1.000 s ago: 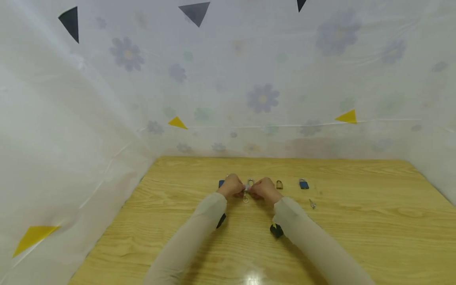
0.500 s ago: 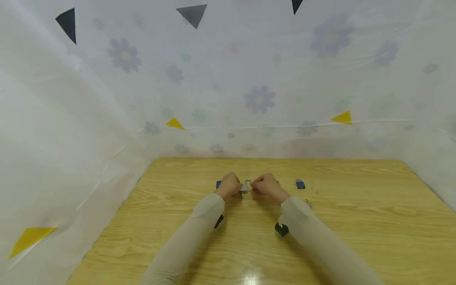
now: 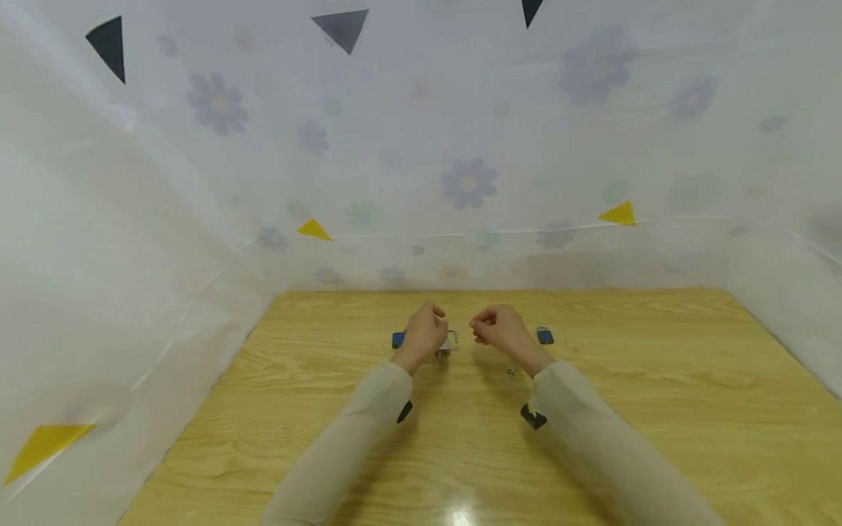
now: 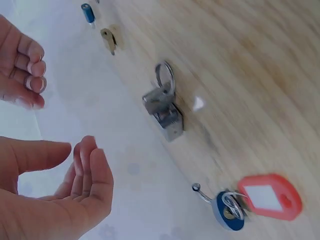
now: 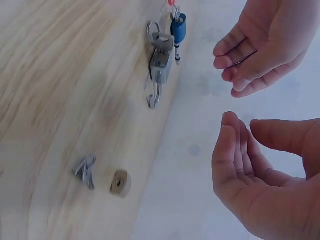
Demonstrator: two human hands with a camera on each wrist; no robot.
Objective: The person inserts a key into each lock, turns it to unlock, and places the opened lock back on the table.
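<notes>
You are holding both hands just above the wooden table (image 3: 658,380), a small gap between them, and neither is gripping anything. Your left hand (image 3: 426,334) is hovering with its fingers (image 4: 92,172) loosely curved and the thumb stretched out, released and empty. Your right hand (image 3: 503,332) is doing the same, its fingers (image 5: 232,150) gently bent toward the thumb with nothing pinched between them.

The silver padlock (image 4: 164,109) is lying flat on the table below and between your hands, closest to your left hand; in the head view it is peeking out just right of that hand (image 3: 447,343). A key with its ring is sticking out of one end of the padlock, and the shackle is showing at the other end (image 5: 153,96).

To the left of the silver padlock, a blue padlock (image 4: 227,212) is lying with a red key tag (image 4: 270,196) beside it. To the right, a small brass padlock (image 5: 120,183) is sitting beside a loose bunch of keys (image 5: 85,171), and farther right a second blue padlock (image 3: 544,336) is resting on the table, well apart from your right hand. All of these are lying in a rough row across the middle of the table.
</notes>
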